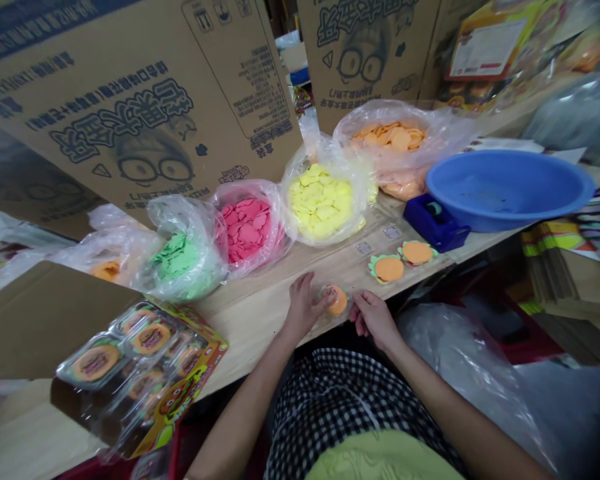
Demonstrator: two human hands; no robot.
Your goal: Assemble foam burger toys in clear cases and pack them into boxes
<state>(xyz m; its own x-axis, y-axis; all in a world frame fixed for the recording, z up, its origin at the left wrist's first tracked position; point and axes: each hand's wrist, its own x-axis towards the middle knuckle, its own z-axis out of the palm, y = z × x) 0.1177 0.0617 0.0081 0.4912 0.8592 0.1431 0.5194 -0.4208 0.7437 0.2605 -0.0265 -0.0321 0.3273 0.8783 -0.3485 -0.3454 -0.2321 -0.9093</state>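
My left hand [305, 307] and my right hand [374, 319] meet at the front of a wooden table [260, 313]. Between their fingertips is a small orange foam disc [337, 300], with a sliver of green at its edge. Just beyond my right hand lie two foam burger shapes [387, 269], orange on green. Behind them, clear plastic bags hold foam cut-outs: yellow [320, 208], pink [247, 230], green [177, 257] and orange [395, 143].
A blue plastic basin [505, 190] and a dark blue tape dispenser [434, 222] stand at the table's right. A retail box with clear blister trays [140, 363] sits at the left. Large printed cardboard sheets [140, 100] stand behind the bags. A plastic sack [460, 360] lies below the table's edge.
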